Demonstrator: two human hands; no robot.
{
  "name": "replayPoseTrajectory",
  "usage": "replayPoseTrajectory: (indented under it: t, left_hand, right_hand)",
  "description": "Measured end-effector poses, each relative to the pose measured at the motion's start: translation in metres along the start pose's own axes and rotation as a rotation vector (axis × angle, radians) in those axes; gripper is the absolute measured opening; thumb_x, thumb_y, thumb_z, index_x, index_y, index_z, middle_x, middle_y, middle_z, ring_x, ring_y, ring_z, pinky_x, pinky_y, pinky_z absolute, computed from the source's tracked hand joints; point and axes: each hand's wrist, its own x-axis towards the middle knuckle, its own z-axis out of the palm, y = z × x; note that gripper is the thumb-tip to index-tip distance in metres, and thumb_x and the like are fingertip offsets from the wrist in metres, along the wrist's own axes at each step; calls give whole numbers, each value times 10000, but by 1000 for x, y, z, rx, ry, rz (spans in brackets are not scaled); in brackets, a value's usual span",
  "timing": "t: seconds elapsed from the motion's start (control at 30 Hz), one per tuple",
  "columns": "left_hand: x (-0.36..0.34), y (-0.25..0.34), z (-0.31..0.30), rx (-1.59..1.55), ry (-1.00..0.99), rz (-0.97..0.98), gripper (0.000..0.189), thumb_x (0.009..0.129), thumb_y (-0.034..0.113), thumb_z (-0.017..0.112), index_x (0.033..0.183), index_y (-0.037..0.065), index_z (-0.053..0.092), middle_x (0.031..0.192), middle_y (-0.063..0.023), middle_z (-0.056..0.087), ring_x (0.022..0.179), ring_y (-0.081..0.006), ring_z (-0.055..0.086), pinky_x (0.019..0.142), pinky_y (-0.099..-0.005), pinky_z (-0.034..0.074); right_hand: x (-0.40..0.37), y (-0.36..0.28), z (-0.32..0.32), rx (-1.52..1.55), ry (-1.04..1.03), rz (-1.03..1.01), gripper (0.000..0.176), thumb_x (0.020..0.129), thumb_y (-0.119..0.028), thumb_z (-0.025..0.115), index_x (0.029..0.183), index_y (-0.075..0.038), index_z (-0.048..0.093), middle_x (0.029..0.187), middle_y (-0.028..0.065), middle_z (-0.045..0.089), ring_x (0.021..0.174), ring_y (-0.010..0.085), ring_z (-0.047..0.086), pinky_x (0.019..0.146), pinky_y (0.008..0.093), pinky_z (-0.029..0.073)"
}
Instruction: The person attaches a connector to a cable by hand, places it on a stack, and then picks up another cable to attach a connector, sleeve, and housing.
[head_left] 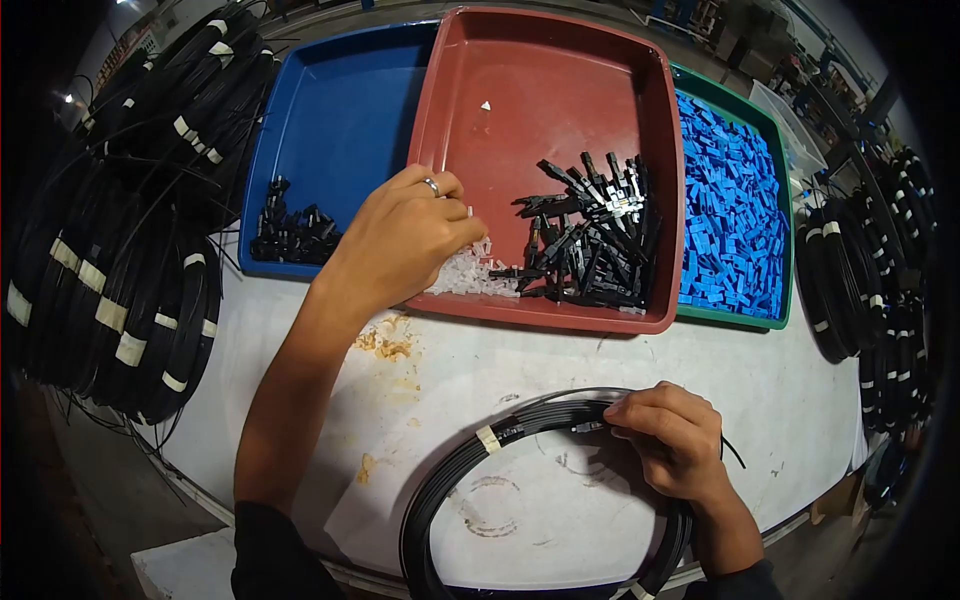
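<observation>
My left hand, with a ring on one finger, reaches over the near left corner of the red tray. Its fingers are pinched together just above a pile of small clear plastic caps; whatever lies between the fingertips is hidden. Beside the caps are several black connector pieces. Lower down, my right hand grips a black cable by the coil's upper right side, near a small dark connector. The coiled black cable rests on the white table, bound with pale tape.
A blue tray with small black parts stands at the left. At the right, a green tray is full of blue clips. Taped cable coils are stacked on the left, and more coils on the right.
</observation>
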Motion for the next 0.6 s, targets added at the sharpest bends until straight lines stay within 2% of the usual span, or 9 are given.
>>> replayPoseTrajectory:
  t: [0.03,0.13,0.27,0.43,0.6]
  left_hand:
    - [1,2,0,-9,44,-39,116,817,63,755,933,57,753,910,-45,715,957,-233,639,909,-386,477]
    - [1,-1,-2,-38,10,-71,147,812,53,756,958,66,751,905,-45,720,962,-239,644,911,-383,480]
    - [-1,-5,-1,-32,71,-29,116,822,72,759,938,65,754,909,-46,723,963,-237,644,908,-387,478]
    - [2,5,2,8,65,-68,107,818,119,776,909,64,764,921,-40,721,1001,-228,632,943,-396,454]
    - [3,11,11,69,19,-61,113,820,103,762,929,78,778,954,-35,713,1025,-227,620,961,-392,443]
  right_hand:
    - [0,0,0,2,-2,-2,403,660,87,746,1039,-49,760,923,86,726,717,220,676,610,334,527]
    - [-1,0,0,-4,-20,5,398,659,86,752,1033,-50,761,923,85,726,718,218,679,611,331,528]
    - [-1,0,0,-10,-7,5,386,659,81,762,1023,-47,762,913,81,726,709,216,679,614,329,527]
    - [-1,-1,0,-13,-3,5,380,666,80,766,1025,-47,763,904,81,726,702,215,677,610,326,525]
    - [-1,-1,0,-5,0,17,362,678,76,773,1020,-44,768,903,83,727,704,212,677,610,323,521]
